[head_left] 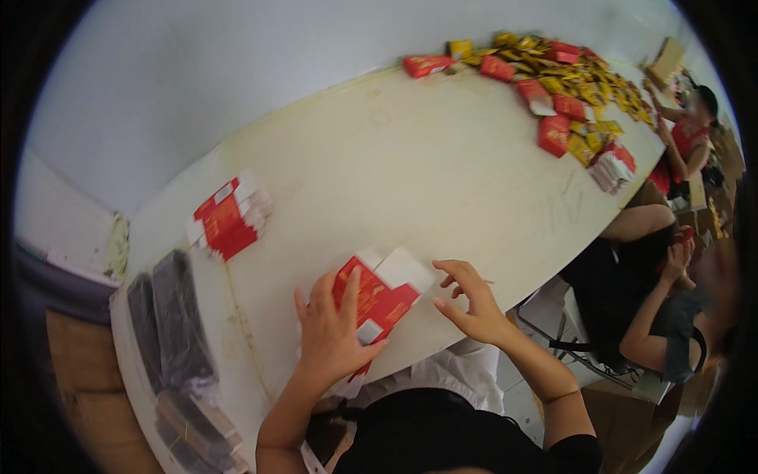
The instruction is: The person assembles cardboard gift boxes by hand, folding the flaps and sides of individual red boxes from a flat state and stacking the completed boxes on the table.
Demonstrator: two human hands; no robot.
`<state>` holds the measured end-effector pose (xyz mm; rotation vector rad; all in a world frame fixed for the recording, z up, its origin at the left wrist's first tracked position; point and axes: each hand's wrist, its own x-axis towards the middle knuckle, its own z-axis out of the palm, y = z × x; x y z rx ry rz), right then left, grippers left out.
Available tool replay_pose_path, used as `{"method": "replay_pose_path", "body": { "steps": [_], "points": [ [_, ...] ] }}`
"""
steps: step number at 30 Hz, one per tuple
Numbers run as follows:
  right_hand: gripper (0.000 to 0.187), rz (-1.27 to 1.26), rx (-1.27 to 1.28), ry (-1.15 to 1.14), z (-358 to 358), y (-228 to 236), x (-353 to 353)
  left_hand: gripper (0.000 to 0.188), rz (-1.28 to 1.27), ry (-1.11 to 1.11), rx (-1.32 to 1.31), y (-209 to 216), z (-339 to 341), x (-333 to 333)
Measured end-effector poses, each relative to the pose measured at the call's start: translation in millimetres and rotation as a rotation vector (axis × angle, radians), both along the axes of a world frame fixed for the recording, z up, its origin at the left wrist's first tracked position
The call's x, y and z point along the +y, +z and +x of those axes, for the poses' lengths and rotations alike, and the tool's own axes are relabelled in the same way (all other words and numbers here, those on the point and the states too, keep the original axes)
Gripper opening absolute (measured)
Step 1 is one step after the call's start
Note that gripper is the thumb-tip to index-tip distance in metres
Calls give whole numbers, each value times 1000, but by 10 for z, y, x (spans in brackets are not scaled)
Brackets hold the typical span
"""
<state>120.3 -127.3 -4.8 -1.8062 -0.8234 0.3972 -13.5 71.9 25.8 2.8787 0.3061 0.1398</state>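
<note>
A red carton [389, 306] with white flaps lies at the table's near edge, in front of me. My left hand [335, 324] rests across its left part, fingers spread over the red face and thumb stretched to the right. Some of the carton is hidden under that hand. Just right of the white flap, my right hand [471, 304] hovers with its fingers curved and apart, holding nothing that I can see. Further left on the table is a stack of flat red and white cartons [227, 223].
Yellow packets [584, 75] and several red boxes [554, 134] cover the far right of the table [379, 174]. Dark plastic-wrapped bundles [178, 316] lie along its left end. At right sit a person in dark clothes [659, 316] and, farther away, another in red [691, 138].
</note>
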Motion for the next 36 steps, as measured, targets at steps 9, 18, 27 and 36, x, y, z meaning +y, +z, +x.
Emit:
{"method": "replay_pose_path", "body": {
  "steps": [9,18,27,36],
  "points": [
    [10,215,463,14,-208,323,197,106,-41,45,-374,-26,31,-183],
    [29,318,427,2,-213,204,87,91,-84,15,-497,-39,72,-293],
    [68,869,756,135,-532,-92,256,67,-42,-198,-722,18,261,-547],
    [66,436,462,10,-463,17,193,59,-243,-199,-473,62,328,-523]
  ]
}}
